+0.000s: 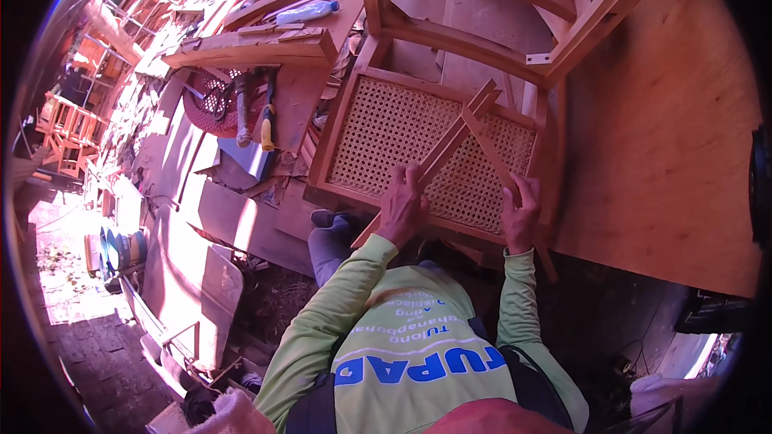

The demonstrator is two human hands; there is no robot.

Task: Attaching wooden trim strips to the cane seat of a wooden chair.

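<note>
In front of me lies a chair seat of woven cane [378, 124] set in a wooden frame. My left hand [404, 205] is closed around a long wooden strip [442, 153] that slants across the cane, its far end near the back of the seat. A second, thinner wooden strip [489, 147] is in the closed fingers of my right hand [521, 207]. The far ends of the two strips meet or cross above the seat, and the thinner one runs down past my right hand beyond the seat's front edge.
A wooden chair frame [474, 52] stands behind the seat. Plywood [659, 153] spreads out at the right. At the left are a red basket [211, 122], a hammer [243, 112], a yellow-handled tool [268, 128], a curved wooden piece [257, 50] and a plastic bottle [308, 12].
</note>
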